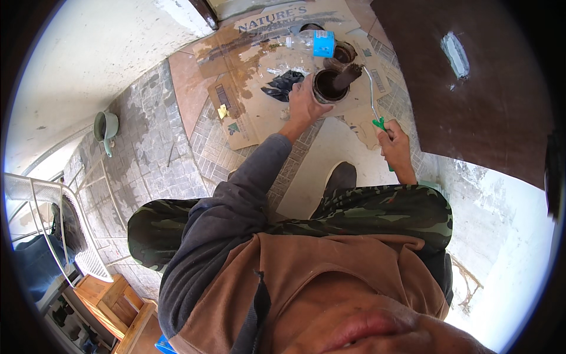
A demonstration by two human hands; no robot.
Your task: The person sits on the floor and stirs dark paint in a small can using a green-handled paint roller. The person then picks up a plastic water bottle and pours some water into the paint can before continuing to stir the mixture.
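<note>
My left hand (303, 107) is wrapped round the near side of a small can (323, 99) with dark brown paint inside. In my right hand (397, 150) is a paint roller, gripped by its green handle (379, 123). Its bent wire frame (372, 94) leads to a brown-coated roller head (349, 76), which rests at the can's mouth, tilted over the rim. Just behind stands a second brown-stained container (344, 53). A clear plastic bottle with a blue label (323, 43) lies beside it. Crumpled black plastic (283, 86) is left of my left hand.
Stained cardboard (259, 118) covers the tiled floor under the cans. At right is a dark brown panel (483, 106) with a pale patch (455, 55). A green dipper (107, 126) lies by the left wall. A white metal chair (88, 253) and wooden furniture (115, 304) stand lower left.
</note>
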